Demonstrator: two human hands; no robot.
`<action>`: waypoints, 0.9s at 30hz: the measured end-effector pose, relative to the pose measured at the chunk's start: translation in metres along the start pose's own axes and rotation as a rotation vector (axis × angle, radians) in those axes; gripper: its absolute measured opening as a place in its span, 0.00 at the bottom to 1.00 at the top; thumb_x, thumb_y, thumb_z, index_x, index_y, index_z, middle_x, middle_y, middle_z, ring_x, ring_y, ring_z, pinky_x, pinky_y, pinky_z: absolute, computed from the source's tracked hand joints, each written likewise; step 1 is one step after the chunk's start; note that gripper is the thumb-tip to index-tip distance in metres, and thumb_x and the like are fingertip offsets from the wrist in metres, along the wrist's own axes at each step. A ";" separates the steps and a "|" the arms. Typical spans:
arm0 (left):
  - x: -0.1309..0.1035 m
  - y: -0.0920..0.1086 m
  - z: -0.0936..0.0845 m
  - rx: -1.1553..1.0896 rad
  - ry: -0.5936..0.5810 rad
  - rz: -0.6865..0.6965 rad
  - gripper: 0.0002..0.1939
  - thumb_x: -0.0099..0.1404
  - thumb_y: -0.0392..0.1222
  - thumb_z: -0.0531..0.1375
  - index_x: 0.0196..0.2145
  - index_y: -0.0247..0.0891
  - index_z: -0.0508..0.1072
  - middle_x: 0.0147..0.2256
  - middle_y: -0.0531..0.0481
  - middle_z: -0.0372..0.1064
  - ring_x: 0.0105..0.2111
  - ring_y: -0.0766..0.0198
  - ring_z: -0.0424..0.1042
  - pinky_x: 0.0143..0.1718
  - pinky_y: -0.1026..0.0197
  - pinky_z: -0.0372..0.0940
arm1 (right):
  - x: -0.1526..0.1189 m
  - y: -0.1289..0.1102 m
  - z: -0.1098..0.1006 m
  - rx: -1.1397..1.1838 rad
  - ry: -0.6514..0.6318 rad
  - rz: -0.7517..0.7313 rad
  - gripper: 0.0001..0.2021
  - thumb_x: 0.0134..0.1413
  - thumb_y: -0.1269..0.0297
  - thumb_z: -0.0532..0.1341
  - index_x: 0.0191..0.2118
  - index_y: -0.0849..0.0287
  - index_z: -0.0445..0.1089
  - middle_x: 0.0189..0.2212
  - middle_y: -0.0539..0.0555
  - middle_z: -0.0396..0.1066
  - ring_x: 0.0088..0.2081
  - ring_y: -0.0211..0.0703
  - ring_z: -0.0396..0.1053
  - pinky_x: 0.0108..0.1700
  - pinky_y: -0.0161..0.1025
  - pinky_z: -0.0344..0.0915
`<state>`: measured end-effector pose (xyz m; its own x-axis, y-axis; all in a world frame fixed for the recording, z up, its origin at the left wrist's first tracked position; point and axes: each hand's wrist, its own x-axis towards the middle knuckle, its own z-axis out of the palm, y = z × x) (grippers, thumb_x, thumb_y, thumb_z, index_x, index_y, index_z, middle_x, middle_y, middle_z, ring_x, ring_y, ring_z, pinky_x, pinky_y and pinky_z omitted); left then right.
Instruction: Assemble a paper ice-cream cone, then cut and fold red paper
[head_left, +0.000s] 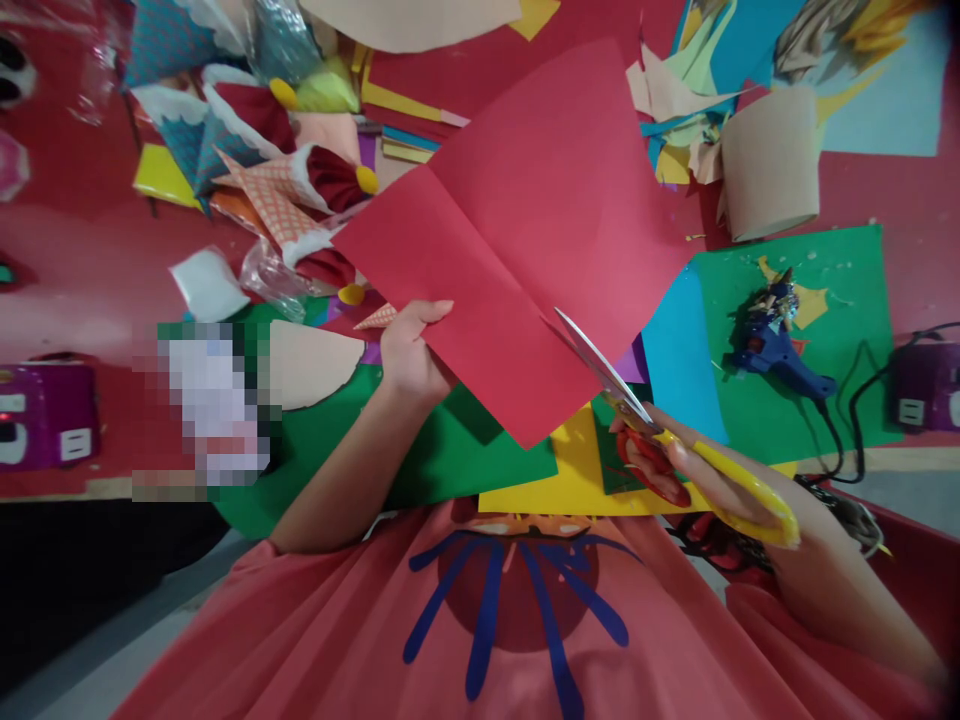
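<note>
Left hand (416,350): fingers grasp the near-left edge of one smooth red sheet (540,220), centre. Right hand (690,455): fingers grip one pair of yellow-and-red-handled metal scissors (626,395); one blade is hidden. Right: one blue glue gun (780,355), tip indistinct.

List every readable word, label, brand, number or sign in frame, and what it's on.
Readable text: none.
Left purple plastic box: white patches, marks too small to read.
Right purple plastic box: white patch, too small to read.
Pixelated object at left: blocked out, unreadable.
Large red paper sheet, yellow-handled metal scissors, blue plastic glue gun: no legible lettering.
</note>
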<state>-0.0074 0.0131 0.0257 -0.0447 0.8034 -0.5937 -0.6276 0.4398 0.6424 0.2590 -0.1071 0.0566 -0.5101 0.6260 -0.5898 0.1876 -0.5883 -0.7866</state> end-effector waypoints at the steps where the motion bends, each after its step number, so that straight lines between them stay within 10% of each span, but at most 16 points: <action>1: 0.000 -0.001 0.000 -0.011 0.007 0.031 0.15 0.57 0.31 0.49 0.37 0.38 0.72 0.30 0.49 0.75 0.51 0.59 0.73 0.56 0.55 0.67 | 0.000 0.001 -0.001 0.004 -0.012 -0.001 0.23 0.61 0.43 0.50 0.53 0.54 0.59 0.23 0.46 0.54 0.21 0.33 0.48 0.20 0.34 0.46; 27: -0.001 -0.007 -0.002 0.040 0.045 0.128 0.13 0.51 0.26 0.51 0.30 0.37 0.71 0.23 0.54 0.69 0.46 0.62 0.75 0.52 0.60 0.68 | 0.017 0.004 0.017 -0.062 0.151 0.002 0.21 0.61 0.44 0.51 0.50 0.54 0.59 0.22 0.43 0.51 0.17 0.28 0.45 0.16 0.31 0.44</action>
<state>-0.0049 0.0082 0.0208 -0.1574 0.8356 -0.5263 -0.5834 0.3513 0.7323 0.2365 -0.1077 0.0468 -0.3783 0.6976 -0.6085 0.2419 -0.5600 -0.7924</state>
